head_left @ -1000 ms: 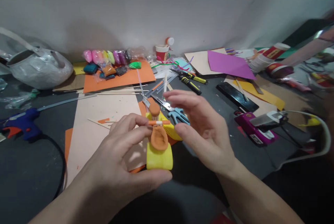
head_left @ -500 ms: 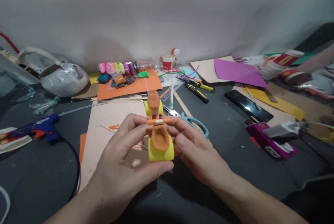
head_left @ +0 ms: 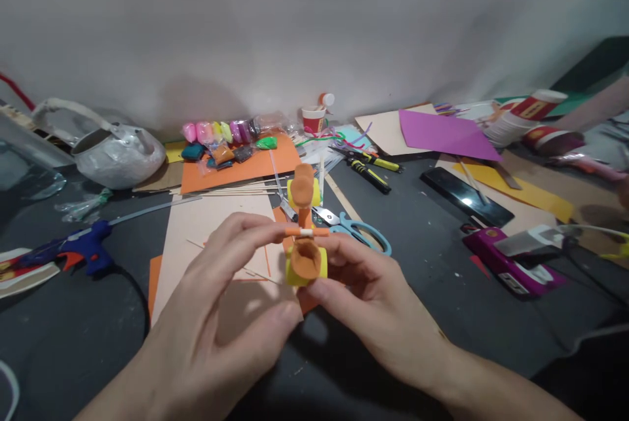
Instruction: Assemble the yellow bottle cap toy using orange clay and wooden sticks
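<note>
Where the 2 hands meet above the worktop (head_left: 442,264), a small yellow and orange foam model (head_left: 304,237) is held between them. The left hand (head_left: 221,316) is closed on it from the left, fingertips pinched at the thin orange crossbar (head_left: 307,232). The right hand (head_left: 373,296) is closed on the yellow base from the right. Just behind the model, blue-handled scissors (head_left: 361,234) lie on the worktop. A peach sheet (head_left: 216,224) is spread beneath the left hand. Further left a blue glue gun (head_left: 73,252) rests, and clay packets (head_left: 226,136) are ranged by the wall.
</note>
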{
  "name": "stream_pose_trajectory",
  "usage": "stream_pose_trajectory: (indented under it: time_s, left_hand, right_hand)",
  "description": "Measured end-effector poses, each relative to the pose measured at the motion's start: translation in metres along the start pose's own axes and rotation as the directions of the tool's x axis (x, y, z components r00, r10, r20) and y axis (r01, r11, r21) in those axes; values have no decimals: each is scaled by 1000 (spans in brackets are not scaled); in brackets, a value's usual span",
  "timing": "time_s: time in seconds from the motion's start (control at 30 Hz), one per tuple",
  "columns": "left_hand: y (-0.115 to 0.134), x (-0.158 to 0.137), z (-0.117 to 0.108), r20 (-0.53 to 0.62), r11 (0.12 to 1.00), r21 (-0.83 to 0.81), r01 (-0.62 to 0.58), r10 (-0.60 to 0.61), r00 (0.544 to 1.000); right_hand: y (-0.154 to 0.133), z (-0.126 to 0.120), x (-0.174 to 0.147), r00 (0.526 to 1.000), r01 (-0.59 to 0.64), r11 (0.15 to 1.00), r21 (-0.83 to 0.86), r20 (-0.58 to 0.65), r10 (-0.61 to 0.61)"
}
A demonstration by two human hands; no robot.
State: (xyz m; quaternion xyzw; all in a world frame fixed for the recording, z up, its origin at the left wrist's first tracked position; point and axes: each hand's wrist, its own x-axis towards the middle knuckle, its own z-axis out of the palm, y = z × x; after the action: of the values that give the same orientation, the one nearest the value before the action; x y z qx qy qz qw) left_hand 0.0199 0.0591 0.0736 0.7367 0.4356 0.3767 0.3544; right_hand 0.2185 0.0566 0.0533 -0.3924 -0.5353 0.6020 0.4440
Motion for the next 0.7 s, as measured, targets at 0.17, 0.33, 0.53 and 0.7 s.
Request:
stream_pose_trajectory:
  time_s: [0.17,0.33,0.53,0.7]
  left_hand:
    - [0,-4,3,-219,993,116,-36,61,974]
    - [2,-2,8,-227,1000,12,9,-6,974]
    - [1,-2,8,-270,993,-70,92,-107,957]
    - [-1,0,10,-256,975,-144,169,-202,945]
  right_hand:
    - [4,-1,-1,986,150,959,-239,-35,-163]
    - [5,-1,-1,967,237,881,-410,14,-254]
    - [3,1,-1,967,234,842,-486,23,-255]
    - [2,3,0,971,211,834,-510,15,-237]
